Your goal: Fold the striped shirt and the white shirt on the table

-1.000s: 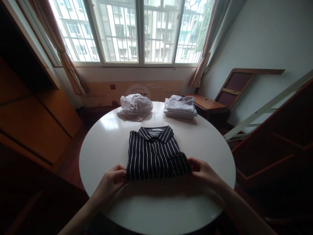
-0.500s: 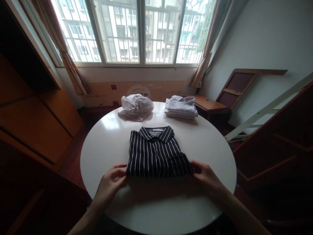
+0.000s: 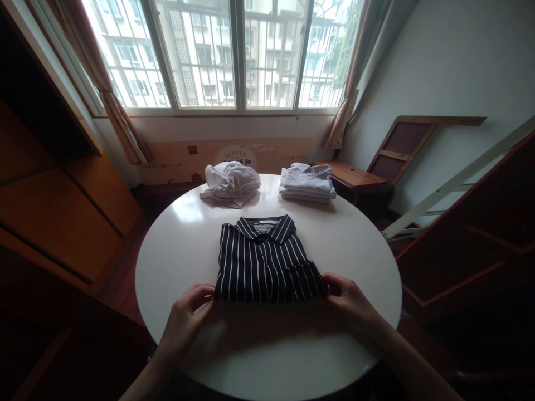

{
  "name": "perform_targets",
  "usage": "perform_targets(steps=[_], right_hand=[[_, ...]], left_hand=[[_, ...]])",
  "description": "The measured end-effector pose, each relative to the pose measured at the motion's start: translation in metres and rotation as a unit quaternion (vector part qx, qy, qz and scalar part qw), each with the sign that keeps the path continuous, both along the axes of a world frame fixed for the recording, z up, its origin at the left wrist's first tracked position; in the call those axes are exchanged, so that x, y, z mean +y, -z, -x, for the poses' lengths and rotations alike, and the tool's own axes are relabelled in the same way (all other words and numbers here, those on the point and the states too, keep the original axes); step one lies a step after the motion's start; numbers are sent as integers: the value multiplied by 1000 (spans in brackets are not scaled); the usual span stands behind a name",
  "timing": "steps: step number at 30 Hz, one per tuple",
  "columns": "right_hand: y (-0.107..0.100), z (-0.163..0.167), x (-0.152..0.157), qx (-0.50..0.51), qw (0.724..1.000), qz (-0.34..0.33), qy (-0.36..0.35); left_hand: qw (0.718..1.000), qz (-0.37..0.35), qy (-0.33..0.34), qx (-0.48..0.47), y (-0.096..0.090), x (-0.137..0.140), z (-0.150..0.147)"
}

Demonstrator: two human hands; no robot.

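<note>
A black shirt with white stripes (image 3: 261,264) lies folded on the round white table (image 3: 175,250), its collar pointing away from me. My left hand (image 3: 190,309) pinches the near left corner of the shirt between thumb and fingers. At the near right corner, my right hand (image 3: 345,295) grips the fabric in the same way; part of its fingers is hidden behind the cloth. The front edge of the shirt runs straight between both hands.
Toward the back of the table sit a crumpled white garment (image 3: 232,184) and, right of it, a stack of folded white shirts (image 3: 307,184). A wooden chair (image 3: 355,175) stands beyond on the right. Orange cabinets (image 3: 79,217) flank the left side.
The fingers of my left hand have closed in on the shirt's near left corner. My right hand keeps its hold, and the whole view has shifted slightly.
</note>
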State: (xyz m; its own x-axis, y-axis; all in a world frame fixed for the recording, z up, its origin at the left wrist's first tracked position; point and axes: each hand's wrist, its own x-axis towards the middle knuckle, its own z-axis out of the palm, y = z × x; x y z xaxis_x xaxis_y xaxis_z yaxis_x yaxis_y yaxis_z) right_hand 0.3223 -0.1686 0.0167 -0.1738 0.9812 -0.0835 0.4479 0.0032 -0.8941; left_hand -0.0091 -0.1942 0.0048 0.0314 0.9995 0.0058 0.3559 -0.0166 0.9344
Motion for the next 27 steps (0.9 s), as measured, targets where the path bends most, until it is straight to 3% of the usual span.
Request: perform_targets(steps=[7, 13, 18, 22, 27], right_hand=[[-3, 2, -1, -16, 1000, -3, 10], [0, -1, 0, -13, 1000, -7, 7], [5, -3, 0, 18, 1000, 3, -8], [1, -4, -1, 40, 998, 14, -40], [-2, -5, 1, -7, 998, 5, -70]], left_hand=[[998, -48, 27, -21, 7, 2, -1], [996, -49, 36, -65, 14, 8, 3], [996, -6, 54, -66, 9, 7, 0], [993, 39, 104, -46, 3, 5, 1], [992, 12, 124, -3, -2, 4, 3]])
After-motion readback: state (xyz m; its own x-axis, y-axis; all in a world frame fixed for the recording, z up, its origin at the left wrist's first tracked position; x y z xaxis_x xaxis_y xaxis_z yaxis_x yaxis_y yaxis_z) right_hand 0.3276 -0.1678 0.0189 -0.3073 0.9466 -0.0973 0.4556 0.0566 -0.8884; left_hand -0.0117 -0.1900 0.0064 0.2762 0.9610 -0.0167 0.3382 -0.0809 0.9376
